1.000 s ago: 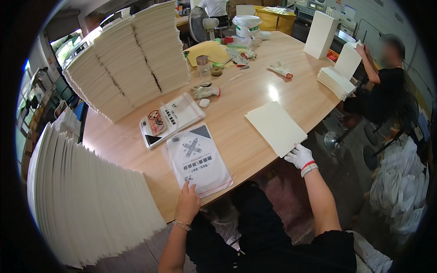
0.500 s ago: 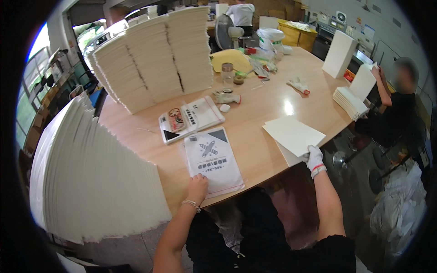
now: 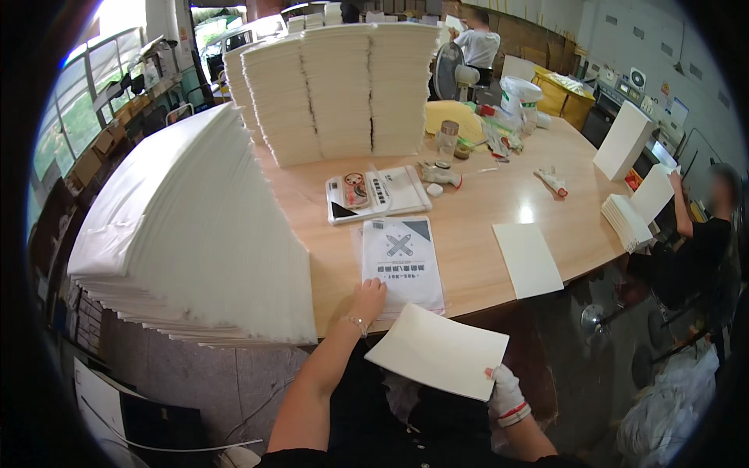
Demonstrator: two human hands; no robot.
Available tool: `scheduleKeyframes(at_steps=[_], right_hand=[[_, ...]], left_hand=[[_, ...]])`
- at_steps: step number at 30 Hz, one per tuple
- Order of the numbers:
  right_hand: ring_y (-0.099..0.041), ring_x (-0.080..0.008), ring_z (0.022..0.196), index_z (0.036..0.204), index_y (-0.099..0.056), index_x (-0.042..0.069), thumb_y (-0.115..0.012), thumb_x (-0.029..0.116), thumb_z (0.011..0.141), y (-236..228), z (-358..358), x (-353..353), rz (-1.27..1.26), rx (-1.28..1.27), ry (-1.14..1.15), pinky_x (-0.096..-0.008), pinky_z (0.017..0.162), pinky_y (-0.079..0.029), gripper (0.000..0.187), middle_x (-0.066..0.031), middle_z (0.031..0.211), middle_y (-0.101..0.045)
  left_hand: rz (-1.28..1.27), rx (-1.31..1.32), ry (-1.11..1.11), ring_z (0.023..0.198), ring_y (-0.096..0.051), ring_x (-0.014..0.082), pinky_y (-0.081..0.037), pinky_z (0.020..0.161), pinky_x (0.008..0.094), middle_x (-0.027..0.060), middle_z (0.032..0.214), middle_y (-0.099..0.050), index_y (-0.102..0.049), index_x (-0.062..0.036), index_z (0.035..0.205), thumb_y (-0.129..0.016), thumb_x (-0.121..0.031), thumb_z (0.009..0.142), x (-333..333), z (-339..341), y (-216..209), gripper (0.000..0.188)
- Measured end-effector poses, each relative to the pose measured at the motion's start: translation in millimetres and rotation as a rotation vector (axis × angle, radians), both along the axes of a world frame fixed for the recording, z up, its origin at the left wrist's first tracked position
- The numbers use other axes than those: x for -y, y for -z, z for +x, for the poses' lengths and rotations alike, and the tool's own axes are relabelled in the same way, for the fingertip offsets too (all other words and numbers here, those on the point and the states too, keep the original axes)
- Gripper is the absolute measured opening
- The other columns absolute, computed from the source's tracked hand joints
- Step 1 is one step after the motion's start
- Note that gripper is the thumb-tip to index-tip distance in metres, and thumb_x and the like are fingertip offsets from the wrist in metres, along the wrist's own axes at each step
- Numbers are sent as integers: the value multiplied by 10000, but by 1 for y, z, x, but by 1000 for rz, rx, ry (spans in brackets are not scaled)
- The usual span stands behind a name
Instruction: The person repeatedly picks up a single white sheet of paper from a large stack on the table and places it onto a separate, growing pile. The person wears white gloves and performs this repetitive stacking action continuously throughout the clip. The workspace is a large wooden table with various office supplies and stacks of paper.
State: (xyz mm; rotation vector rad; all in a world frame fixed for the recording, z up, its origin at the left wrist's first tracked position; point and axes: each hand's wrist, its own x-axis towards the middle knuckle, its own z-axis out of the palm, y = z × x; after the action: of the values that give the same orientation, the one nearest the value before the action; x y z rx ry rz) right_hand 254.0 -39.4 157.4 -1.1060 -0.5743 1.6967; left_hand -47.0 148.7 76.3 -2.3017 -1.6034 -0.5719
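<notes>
My right hand (image 3: 507, 394), in a white glove with bare fingertips showing, grips the right edge of a thin stack of cream-white paper sheets (image 3: 437, 351), tilted above my lap off the table's front edge. My bare left hand (image 3: 370, 296), with a bracelet at the wrist, has its fingers bent together on the lower left edge of a flat printed plastic bag (image 3: 399, 261) bearing a crossed-pencils picture. Another cream sheet or thin stack (image 3: 528, 261) lies on the table to the right.
Tall paper stacks stand at the left (image 3: 195, 234) and the back (image 3: 335, 93) of the wooden table (image 3: 476, 207). Behind the bag lie more packages (image 3: 402, 191) with a phone-like item (image 3: 356, 190). A jar (image 3: 447, 136) and gloves (image 3: 551, 182) lie farther back. Another person (image 3: 706, 234) sits at the right.
My right hand has drawn the upper paper stack off the one beneath, bringing it toward me and left over my lap. My left hand stays at the bag. The view has shifted left.
</notes>
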Motion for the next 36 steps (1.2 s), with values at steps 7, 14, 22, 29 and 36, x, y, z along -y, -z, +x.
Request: scheduleKeyframes(at_steps=[7, 14, 22, 29, 36], right_hand=[[-374, -78, 389, 866, -495, 108, -489, 220, 811, 0, -20, 2, -243, -188, 198, -198, 346, -318, 126, 47, 598, -466], [-331, -65, 398, 903, -489, 153, -458, 259, 851, -4, -40, 14, -182, -101, 279, -198, 357, -292, 122, 50, 537, -399], [-420, -84, 550, 962, -469, 113, -458, 222, 864, -4, -50, 38, -313, -143, 193, -236, 529, -413, 146, 21, 689, -456], [-522, -161, 755, 1059, -444, 70, -418, 202, 880, 40, -81, 0, -129, -372, 40, -329, 645, -449, 223, -30, 851, -514], [-509, -307, 908, 1147, -347, 6, -375, 178, 897, 96, -81, -79, 319, -125, -259, -433, 808, -444, 304, -168, 980, -499]], left_hand=[[-623, 849, -166, 667, -614, 216, -480, 572, 308, 126, 784, -600, -542, 23, 936, -518, -162, 805, 13, -8, -47, 227], [-633, 1123, 14, 615, -611, 154, -468, 506, 240, 101, 729, -615, -420, 64, 1126, -492, -102, 824, 44, 23, -51, 352], [-578, 1445, 232, 898, -563, 173, -460, 716, 300, 143, 981, -589, -568, 18, 981, -538, -114, 798, 65, 92, 38, 228], [-671, 1619, 292, 965, -545, 216, -439, 782, 329, 137, 1002, -591, -552, -2, 1022, -506, -227, 828, 146, 112, 75, 301], [-806, 1637, 131, 916, -528, 172, -429, 798, 309, 72, 1022, -559, -454, -14, 1136, -600, -163, 791, 141, 91, 97, 403]])
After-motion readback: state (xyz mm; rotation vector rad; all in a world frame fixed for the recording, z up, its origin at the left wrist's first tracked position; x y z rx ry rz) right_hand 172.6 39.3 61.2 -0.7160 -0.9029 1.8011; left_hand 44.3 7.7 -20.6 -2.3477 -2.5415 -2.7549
